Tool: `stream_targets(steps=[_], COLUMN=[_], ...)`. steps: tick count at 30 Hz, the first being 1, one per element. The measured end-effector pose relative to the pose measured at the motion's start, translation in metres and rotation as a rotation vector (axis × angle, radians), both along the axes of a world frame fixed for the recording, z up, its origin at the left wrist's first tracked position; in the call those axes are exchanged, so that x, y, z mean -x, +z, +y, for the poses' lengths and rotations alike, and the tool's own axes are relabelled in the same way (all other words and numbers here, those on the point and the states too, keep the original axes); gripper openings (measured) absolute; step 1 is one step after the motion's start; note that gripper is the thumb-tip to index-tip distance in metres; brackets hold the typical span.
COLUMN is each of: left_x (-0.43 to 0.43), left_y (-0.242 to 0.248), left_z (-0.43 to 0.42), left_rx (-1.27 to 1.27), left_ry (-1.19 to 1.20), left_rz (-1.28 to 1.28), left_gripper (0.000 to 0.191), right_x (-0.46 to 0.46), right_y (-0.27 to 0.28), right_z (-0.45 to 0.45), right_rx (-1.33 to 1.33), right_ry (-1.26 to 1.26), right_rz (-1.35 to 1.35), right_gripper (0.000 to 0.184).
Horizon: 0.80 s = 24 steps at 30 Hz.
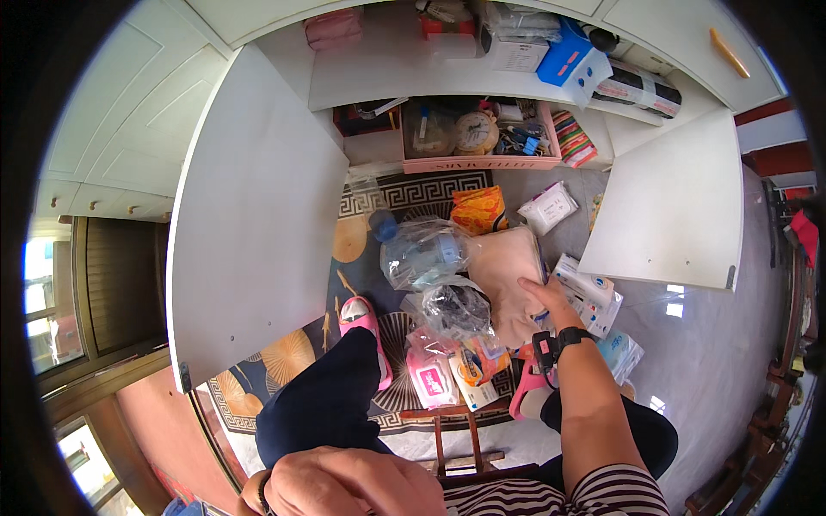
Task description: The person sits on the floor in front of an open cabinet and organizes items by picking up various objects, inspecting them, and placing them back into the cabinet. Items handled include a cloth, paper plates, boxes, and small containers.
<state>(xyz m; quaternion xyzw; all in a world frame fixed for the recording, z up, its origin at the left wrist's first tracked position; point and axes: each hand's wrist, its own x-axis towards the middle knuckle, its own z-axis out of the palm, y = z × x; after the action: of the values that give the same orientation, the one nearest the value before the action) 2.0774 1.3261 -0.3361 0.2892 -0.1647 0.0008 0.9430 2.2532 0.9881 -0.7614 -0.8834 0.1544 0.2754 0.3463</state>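
Observation:
My right hand (548, 295) is at the right edge of a folded cream cloth bundle (506, 258). Its thumb presses on top and the other fingers wrap the side, partly hidden. Close under the camera, my left hand (355, 484) is curled, its fingertips out of sight. Left of the cloth lie a clear plastic bag with a light blue item (423, 255) and a clear bag around something dark (457, 308). An orange patterned packet (479, 209) and a white wipes pack (548, 208) lie beyond it. White boxes (584, 287) are beside my right wrist.
Two white cabinet doors (258, 226) (671, 200) stand open at either side. Inside, a pink box (481, 164) holds a round clock (476, 132) and small items. Pink wipes (432, 384) and an orange packet (474, 367) lie between my feet, near a wooden stool (474, 438).

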Motion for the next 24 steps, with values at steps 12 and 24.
stream_targets(steps=[12,24], left_x=[-0.012,-0.019], left_y=[-0.023,-0.028], left_z=[-0.007,-0.030], left_rx=[-0.120,-0.336], left_ry=[0.021,0.183], left_rz=[0.175,0.423], left_gripper=[0.026,0.034], right_x=[-0.008,-0.005], right_y=[0.016,0.038], right_z=[0.002,-0.003], right_rx=[0.012,0.186], right_ry=[0.146,0.137], right_rz=[0.189,0.237], right_gripper=[0.122,0.113])
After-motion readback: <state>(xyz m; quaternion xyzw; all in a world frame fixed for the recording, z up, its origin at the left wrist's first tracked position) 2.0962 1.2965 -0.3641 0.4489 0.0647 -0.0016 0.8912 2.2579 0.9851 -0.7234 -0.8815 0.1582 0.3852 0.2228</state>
